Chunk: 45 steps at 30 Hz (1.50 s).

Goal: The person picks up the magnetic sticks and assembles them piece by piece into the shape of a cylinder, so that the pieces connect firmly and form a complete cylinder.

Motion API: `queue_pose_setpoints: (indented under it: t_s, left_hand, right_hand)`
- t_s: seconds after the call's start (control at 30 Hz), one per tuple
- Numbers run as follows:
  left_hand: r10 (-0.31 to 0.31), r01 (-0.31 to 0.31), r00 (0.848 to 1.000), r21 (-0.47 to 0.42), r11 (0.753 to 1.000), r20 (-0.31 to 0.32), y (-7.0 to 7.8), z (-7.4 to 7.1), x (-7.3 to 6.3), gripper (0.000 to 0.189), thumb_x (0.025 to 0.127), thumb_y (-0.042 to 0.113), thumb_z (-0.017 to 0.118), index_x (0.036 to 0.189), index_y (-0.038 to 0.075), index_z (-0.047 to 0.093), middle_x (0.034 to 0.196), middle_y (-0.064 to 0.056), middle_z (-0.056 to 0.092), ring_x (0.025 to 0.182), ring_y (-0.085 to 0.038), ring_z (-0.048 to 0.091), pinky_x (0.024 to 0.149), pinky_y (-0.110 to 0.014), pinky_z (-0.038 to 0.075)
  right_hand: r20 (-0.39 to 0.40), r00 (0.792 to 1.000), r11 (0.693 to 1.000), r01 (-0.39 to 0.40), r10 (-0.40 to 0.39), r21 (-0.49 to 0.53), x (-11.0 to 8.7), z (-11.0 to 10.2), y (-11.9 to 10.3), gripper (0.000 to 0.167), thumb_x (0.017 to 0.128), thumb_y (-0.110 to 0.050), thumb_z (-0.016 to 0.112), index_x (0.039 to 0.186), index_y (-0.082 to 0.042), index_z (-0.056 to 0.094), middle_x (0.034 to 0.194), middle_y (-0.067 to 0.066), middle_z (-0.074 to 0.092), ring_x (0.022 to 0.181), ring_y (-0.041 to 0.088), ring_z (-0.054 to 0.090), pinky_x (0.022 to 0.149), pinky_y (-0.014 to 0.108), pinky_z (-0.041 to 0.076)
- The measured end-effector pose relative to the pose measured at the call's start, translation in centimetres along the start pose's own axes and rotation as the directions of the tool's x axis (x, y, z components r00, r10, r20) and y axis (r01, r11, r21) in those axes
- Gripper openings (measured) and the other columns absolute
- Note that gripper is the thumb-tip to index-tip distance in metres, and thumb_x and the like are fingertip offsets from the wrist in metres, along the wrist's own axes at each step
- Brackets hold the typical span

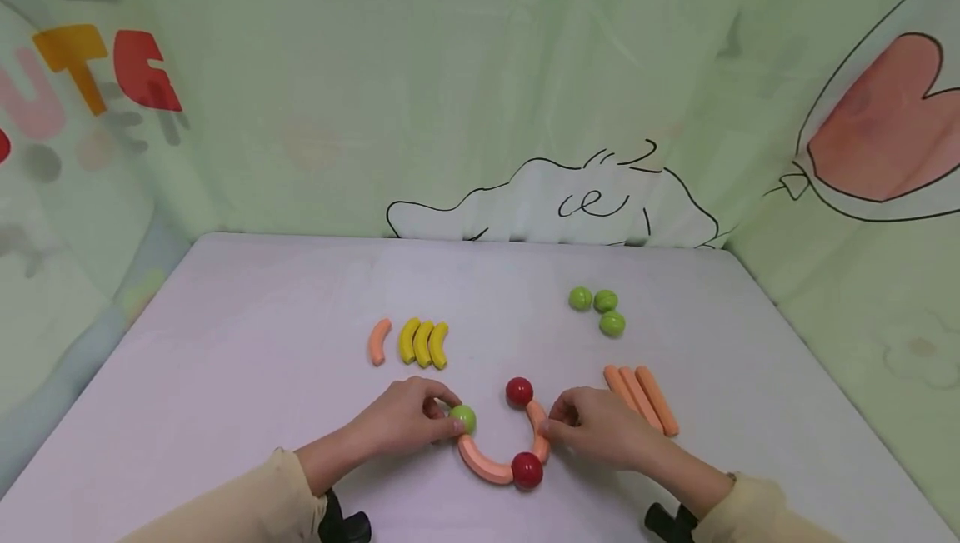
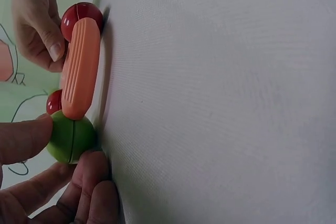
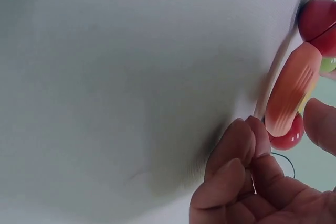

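Note:
My left hand (image 1: 408, 414) pinches a green ball (image 2: 72, 137) between thumb and fingers. A curved orange rod (image 1: 483, 464) joins this ball to a red ball (image 1: 527, 471) at the near right. From there a second curved orange rod (image 3: 294, 90) runs up to another red ball (image 1: 519, 392), so the pieces form a U on the table. My right hand (image 1: 600, 426) has thumb and fingertips at the outer side of that second rod, fingers curled about its far end. In the right wrist view, the far red ball (image 3: 289, 132) is partly hidden behind this rod.
Straight orange rods (image 1: 641, 397) lie just beyond my right hand. Several green balls (image 1: 606, 301) sit farther back on the right. Yellow curved rods (image 1: 423, 344) and a loose curved orange rod (image 1: 379, 341) lie beyond my left hand. Printed fabric (image 1: 360, 93) surrounds the white table (image 1: 262, 318).

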<state>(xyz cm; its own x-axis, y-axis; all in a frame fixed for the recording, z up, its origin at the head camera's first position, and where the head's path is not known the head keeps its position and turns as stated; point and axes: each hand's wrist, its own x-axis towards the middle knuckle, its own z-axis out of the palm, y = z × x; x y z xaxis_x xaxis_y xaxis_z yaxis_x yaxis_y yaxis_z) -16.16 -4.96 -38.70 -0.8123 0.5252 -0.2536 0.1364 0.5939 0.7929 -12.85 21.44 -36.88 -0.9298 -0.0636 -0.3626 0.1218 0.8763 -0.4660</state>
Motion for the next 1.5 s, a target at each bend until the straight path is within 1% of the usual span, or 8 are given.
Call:
queue_pose_setpoints:
  t_s: [0.3,0.47,0.7,0.93,1.03,1.13,1.3,1.5]
  left_hand:
    - [0.038,-0.033,0.996,-0.058,0.998,0.085,-0.2,0.4,-1.1,0.025,0.088,0.018,0.078,0.107,0.002,0.073,0.075,0.001,0.071,0.066,-0.009,0.059,0.062,-0.022,0.044]
    - [0.025,-0.017,0.994,-0.075,0.997,0.108,0.1,0.9,-1.5,0.019,0.087,0.016,0.078,0.101,0.005,0.073,0.076,0.003,0.071,0.068,-0.009,0.06,0.062,-0.021,0.045]
    - [0.013,-0.004,0.994,-0.085,0.996,0.107,0.3,1.1,-1.8,0.015,0.086,0.016,0.079,0.096,0.006,0.073,0.075,0.004,0.069,0.07,-0.01,0.058,0.061,-0.02,0.044]
    - [0.001,0.005,0.995,-0.061,0.998,0.096,0.5,0.5,-1.8,0.021,0.089,0.02,0.078,0.102,0.004,0.072,0.077,0.003,0.068,0.071,-0.011,0.058,0.062,-0.022,0.046]
    - [0.004,-0.004,1.0,0.008,1.0,0.029,1.1,-0.7,-1.7,0.023,0.091,0.022,0.077,0.103,0.004,0.072,0.08,0.003,0.068,0.072,-0.011,0.06,0.063,-0.025,0.049]
    - [-0.007,0.019,0.994,0.116,0.993,-0.107,1.5,-2.8,-1.5,0.02,0.091,0.022,0.078,0.101,0.005,0.073,0.083,0.002,0.069,0.074,-0.011,0.062,0.066,-0.026,0.052]
    - [-0.079,0.159,0.947,0.244,0.957,-0.311,0.9,-6.7,-0.3,0.023,0.094,0.023,0.074,0.107,0.005,0.072,0.096,-0.006,0.072,0.084,-0.016,0.065,0.074,-0.033,0.056]
    - [-0.229,0.344,0.9,0.282,0.896,-0.37,-2.3,-9.1,2.1,0.041,0.098,0.033,0.067,0.121,-0.001,0.066,0.115,-0.014,0.07,0.096,-0.025,0.064,0.085,-0.04,0.056]
  right_hand:
    - [-0.028,0.999,0.999,0.023,-0.022,0.024,0.8,0.3,-0.3,0.015,0.092,-0.021,0.074,0.085,-0.009,0.067,0.071,0.002,0.057,0.067,0.015,0.051,0.057,0.024,0.041]
    - [-0.055,0.998,1.0,0.004,-0.003,0.014,1.4,0.4,-0.4,0.015,0.092,-0.022,0.075,0.088,-0.009,0.068,0.072,0.002,0.058,0.067,0.016,0.052,0.058,0.025,0.042]
    - [-0.044,0.999,1.0,0.003,-0.002,0.023,1.7,0.5,-0.8,0.013,0.09,-0.019,0.077,0.09,-0.009,0.07,0.072,0.002,0.058,0.067,0.016,0.052,0.058,0.025,0.043]
    - [-0.032,0.999,1.0,-0.015,0.015,0.02,1.9,0.6,-1.0,0.015,0.089,-0.019,0.077,0.094,-0.007,0.069,0.076,0.003,0.059,0.07,0.016,0.052,0.06,0.026,0.045]
    - [-0.034,0.999,1.0,-0.018,0.018,0.022,2.0,0.5,-1.0,0.014,0.089,-0.018,0.077,0.094,-0.007,0.069,0.077,0.003,0.059,0.071,0.017,0.053,0.061,0.026,0.046]
    - [-0.033,0.999,1.0,-0.006,0.007,0.025,2.1,0.5,-1.1,0.014,0.089,-0.018,0.077,0.093,-0.007,0.069,0.077,0.003,0.058,0.071,0.017,0.052,0.061,0.026,0.045]
    - [-0.02,1.0,1.0,0.015,-0.015,0.025,2.1,0.3,-0.9,0.015,0.089,-0.019,0.076,0.092,-0.006,0.069,0.074,0.003,0.057,0.069,0.017,0.052,0.06,0.025,0.043]
    - [-0.004,1.0,0.999,0.017,-0.016,0.031,2.3,0.3,-0.5,0.015,0.089,-0.018,0.077,0.092,-0.007,0.068,0.073,0.003,0.057,0.068,0.017,0.051,0.058,0.025,0.042]
